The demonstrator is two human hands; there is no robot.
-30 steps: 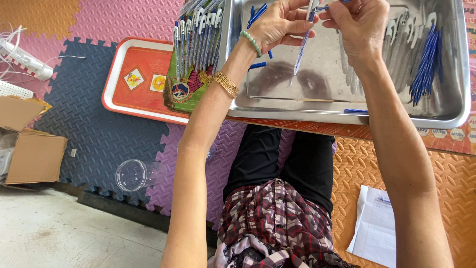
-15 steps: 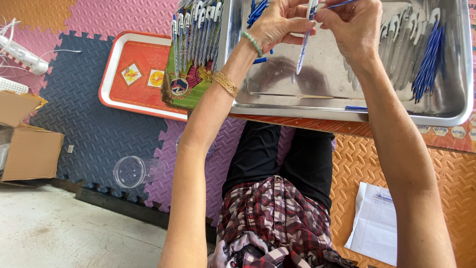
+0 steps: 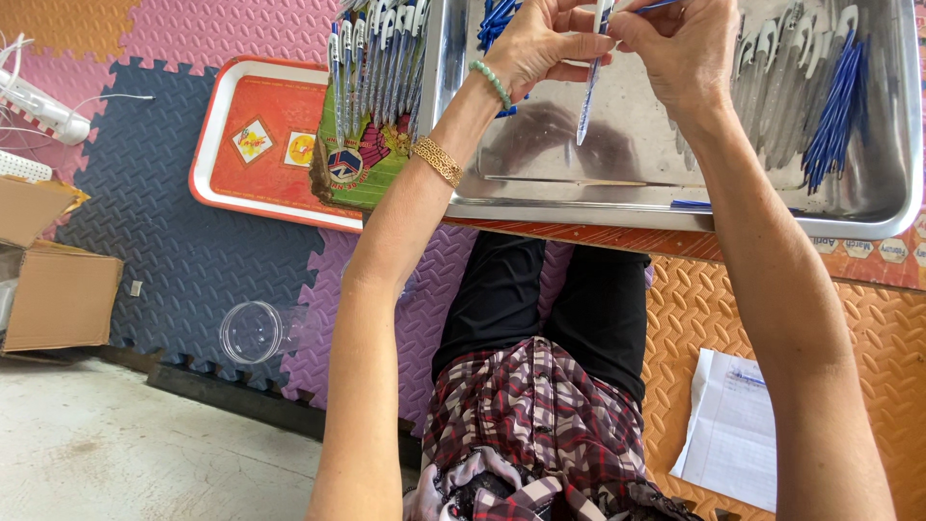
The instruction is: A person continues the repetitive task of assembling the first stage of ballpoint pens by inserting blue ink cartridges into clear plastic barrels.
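Two Hands Working One Slim Pen Barrel Over a Steel Tray

Both hands are meeting at the top of a clear pen barrel point(image 3: 590, 92), which is hanging tip down above the steel tray point(image 3: 675, 207). The left hand point(image 3: 540, 43) is closing its fingers point(image 3: 588, 46) round the barrel's upper end, thumb lying across it, while the right hand point(image 3: 680, 48) is pinching the same end from the other side; a thin blue refill point(image 3: 656, 6) is showing just above that pinch, and whether it is already entering the barrel cannot be told.

By the look of it the barrel is light, stiff and smooth plastic, likely to be slippery and to roll if let go, so a grip near the upper end, with thumb and forefinger opposed, seems the steadiest hold. The refill appears thin enough to bend, and is probably best taken close to the end being worked.

Outward from the hands, the tray is holding a row of pale barrels with clips point(image 3: 772, 68) along its right half, a bundle of blue refills point(image 3: 834, 116) beside them, and more blue pieces point(image 3: 497, 17) at its far left corner. A green printed box point(image 3: 362, 159) just left of the tray is carrying upright pens point(image 3: 371, 58), and it is resting on a red tray point(image 3: 256, 145). A clear round lid point(image 3: 253, 331) is lying on the foam floor mat point(image 3: 183, 251), near cardboard boxes point(image 3: 53, 289).
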